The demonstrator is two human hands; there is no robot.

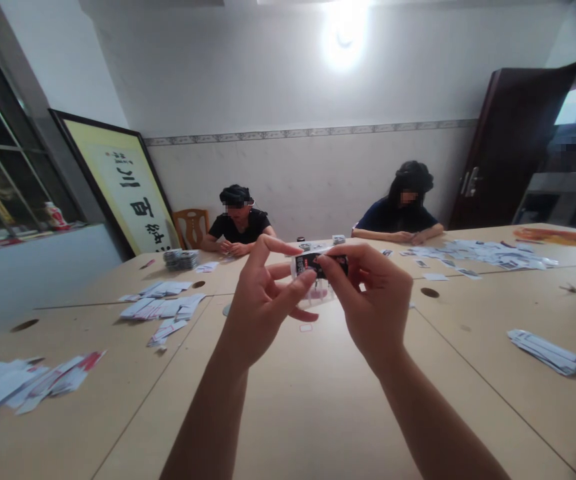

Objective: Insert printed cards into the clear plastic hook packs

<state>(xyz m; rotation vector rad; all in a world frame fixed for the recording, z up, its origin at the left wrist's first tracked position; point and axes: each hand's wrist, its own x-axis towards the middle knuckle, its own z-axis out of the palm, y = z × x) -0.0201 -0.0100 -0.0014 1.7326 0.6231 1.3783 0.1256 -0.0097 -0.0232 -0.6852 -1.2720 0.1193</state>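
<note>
Raised over the table, a small black printed packet [309, 261] with white lettering and pale, clear-looking edges is held between my two hands. My left hand [273, 283] pinches its left end, thumb in front and index finger along the top, with the other fingers curled behind. At the right end, my right hand [371, 280] grips it with the thumb pressed on its front. The fingers partly cover the packet, and its back is hidden. On the tabletop below lies a small white slip with a reddish border [306, 328].
White paper packets lie in piles at left [161, 303] and near left [33, 383]. A stack of packets [547, 351] lies at right, with a wide spread of slips [498, 253] beyond. Two people sit across the table [288, 413], near a small dark stack [181, 259].
</note>
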